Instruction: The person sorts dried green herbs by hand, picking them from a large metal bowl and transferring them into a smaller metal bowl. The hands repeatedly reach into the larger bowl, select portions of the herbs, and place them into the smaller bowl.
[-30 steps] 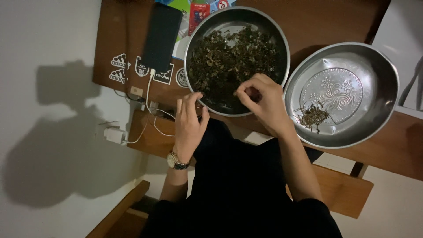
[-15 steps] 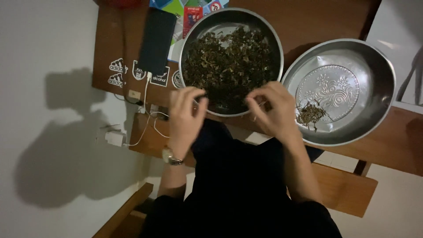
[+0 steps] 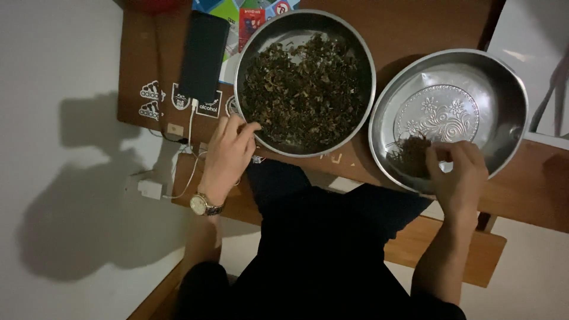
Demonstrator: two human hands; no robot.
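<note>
A round metal bowl (image 3: 249, 41) heaped with dark dried leaves (image 3: 305, 98) sits on the wooden table. To its right lies a wide metal plate (image 3: 504, 95) with an embossed flower pattern and a small pile of dark bits (image 3: 406, 155) near its front edge. My left hand (image 3: 228, 157), with a wristwatch, rests on the bowl's near left rim, fingers curled over it. My right hand (image 3: 456, 178) hovers over the plate's front edge beside the small pile, fingertips pinched together; whether anything is between them is not visible.
A black phone (image 3: 203, 56) lies left of the bowl with a white cable (image 3: 189, 121) running down to a white charger (image 3: 148, 188) on the floor. Colourful cards (image 3: 249, 18) lie behind the bowl. My dark-clothed lap and a wooden bench (image 3: 450, 249) are below.
My right hand has moved from the leaf bowl's front rim over to the plate's small pile. My left hand stays at the bowl's near left rim. The view has shifted slightly.
</note>
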